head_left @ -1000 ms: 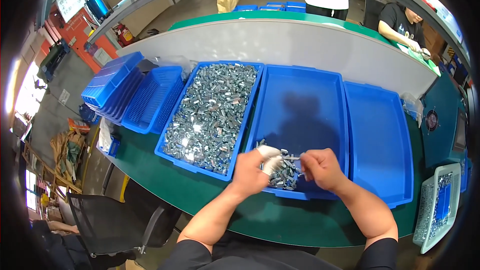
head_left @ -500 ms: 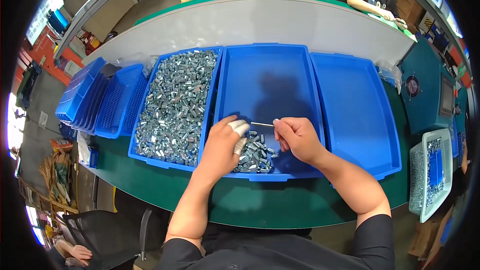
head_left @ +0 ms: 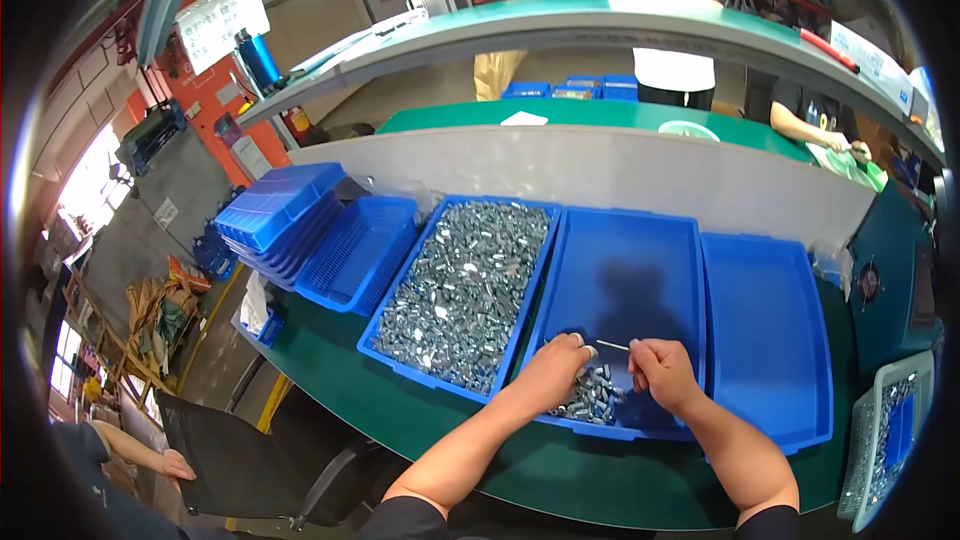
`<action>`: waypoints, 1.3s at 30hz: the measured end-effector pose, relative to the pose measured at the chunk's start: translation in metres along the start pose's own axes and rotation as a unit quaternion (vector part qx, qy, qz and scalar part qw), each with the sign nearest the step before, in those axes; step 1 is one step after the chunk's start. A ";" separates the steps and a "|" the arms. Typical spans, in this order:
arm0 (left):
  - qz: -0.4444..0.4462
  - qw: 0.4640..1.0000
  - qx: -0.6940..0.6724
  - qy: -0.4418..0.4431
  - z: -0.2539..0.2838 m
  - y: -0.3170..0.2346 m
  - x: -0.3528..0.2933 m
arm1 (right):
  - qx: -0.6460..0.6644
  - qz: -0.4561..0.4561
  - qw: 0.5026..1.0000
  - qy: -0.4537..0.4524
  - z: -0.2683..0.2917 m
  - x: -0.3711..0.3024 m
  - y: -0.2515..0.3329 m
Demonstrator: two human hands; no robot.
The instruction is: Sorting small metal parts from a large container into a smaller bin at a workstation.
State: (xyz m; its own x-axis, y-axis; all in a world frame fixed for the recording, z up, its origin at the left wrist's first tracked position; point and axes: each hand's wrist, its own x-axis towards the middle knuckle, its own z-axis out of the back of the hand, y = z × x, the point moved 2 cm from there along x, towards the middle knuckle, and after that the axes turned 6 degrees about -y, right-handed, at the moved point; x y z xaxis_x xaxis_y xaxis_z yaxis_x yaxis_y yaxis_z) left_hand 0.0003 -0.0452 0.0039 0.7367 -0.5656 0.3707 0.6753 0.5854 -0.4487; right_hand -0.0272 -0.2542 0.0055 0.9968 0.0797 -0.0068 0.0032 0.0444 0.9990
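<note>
Fingers of the right hand (head_left: pixel 664 374) stay clamped on the rod (head_left: pixel 613 345), its tip beside the left hand (head_left: pixel 553 370), now more curled, its grip hidden from me.

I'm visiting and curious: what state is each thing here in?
Thin silvery metal rod: held, pointing left.
Right hand: closed on it.
Left hand: fingers curled, grip unclear.
Left rectangular blue plastic tray: full of shiny metal pieces.
Middle rectangular blue plastic tray: holding a small pile of pieces.
Right rectangular blue plastic tray: uncovered.
Blue plastic baskets, far left: stacked.
Pale green plastic basket: holding metal pieces.
</note>
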 end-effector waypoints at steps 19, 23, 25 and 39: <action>0.206 0.783 -0.578 -0.106 -0.008 0.003 0.004 | -0.121 0.070 0.990 -0.025 0.004 0.000 0.006; 0.230 0.768 -0.584 -0.127 -0.004 -0.001 -0.002 | -0.126 0.063 0.990 -0.008 0.000 0.002 0.002; 0.181 0.823 -0.526 -0.118 -0.005 -0.003 -0.004 | -0.131 0.064 0.989 -0.003 -0.003 0.000 0.003; 0.013 0.950 -0.281 -0.138 0.010 -0.025 -0.010 | -0.008 -0.091 0.986 0.141 -0.009 -0.005 0.011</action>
State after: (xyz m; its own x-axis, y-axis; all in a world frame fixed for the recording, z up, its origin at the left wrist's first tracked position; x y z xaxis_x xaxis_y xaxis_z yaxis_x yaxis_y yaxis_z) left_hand -0.0234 -0.0484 0.0198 0.7865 -0.3355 0.5185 0.5880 0.1499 -0.7949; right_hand -0.0328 -0.2450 0.0159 0.9182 0.3422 -0.1997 0.1765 0.0980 0.9794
